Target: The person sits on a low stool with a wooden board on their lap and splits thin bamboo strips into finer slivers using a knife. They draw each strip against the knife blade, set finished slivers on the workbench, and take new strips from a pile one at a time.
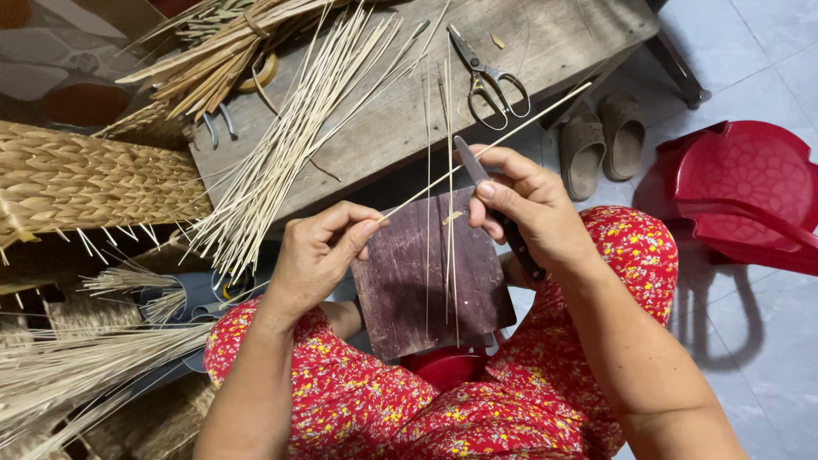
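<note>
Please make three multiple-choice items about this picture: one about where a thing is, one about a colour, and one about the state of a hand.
1. Where do the scissors lie?
A. on the wooden bench
B. on the floor tiles
C. on the red stool

2. What colour is the stool on the floor?
A. blue
B. red
C. white

3. What does the right hand hold?
A. nothing, it is open
B. the scissors
C. a knife, its blade against a thin stick

Answers:
1. A, the scissors rest on the bench top beside the loose bundle of sticks.
2. B, the stool to the person's right, by the sandals, is plain red.
3. C, the right hand is closed on the dark handle, while the left hand pinches the stick's near end over the board.
</note>
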Demonstrator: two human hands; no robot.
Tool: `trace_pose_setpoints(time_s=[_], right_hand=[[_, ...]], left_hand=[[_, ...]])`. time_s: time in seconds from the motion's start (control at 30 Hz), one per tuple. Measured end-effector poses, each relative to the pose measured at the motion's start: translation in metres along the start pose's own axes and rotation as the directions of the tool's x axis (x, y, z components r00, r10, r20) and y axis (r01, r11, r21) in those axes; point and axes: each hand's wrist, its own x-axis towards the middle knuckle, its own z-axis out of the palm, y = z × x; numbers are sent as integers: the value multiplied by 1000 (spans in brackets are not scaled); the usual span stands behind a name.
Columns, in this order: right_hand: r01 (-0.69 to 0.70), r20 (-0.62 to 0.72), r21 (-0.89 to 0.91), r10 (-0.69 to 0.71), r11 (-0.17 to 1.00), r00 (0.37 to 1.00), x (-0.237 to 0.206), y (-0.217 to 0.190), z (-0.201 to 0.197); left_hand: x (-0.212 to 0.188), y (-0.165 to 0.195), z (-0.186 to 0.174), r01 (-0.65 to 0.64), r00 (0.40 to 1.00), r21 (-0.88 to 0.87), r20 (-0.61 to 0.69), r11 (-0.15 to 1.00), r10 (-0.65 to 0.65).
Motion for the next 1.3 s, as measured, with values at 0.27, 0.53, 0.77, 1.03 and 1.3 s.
trace_pose_setpoints(time_s=[0.27, 0.53, 0.77, 1.03, 1.3], right_hand=[[69, 0, 79, -70, 994, 998, -2, -12, -11], [71, -88, 82, -64, 994, 994, -5, -20, -20], [112, -153, 93, -97, 989, 983, -7, -24, -27], [113, -183, 103, -93, 988, 979, -9, -19, -41], [370, -299, 177, -308, 912, 903, -17, -46, -71]], left_hand=[[-7, -3, -11, -59, 998, 21, 28, 998, 59], [-11, -5, -20, -78, 997, 35, 24, 996, 77], [-15, -5, -23, -88, 996, 47, 6, 995, 88], [-16, -4, -23, -92, 996, 80, 5, 993, 91], [-12, -10, -30, 18, 989, 33, -150, 999, -13]])
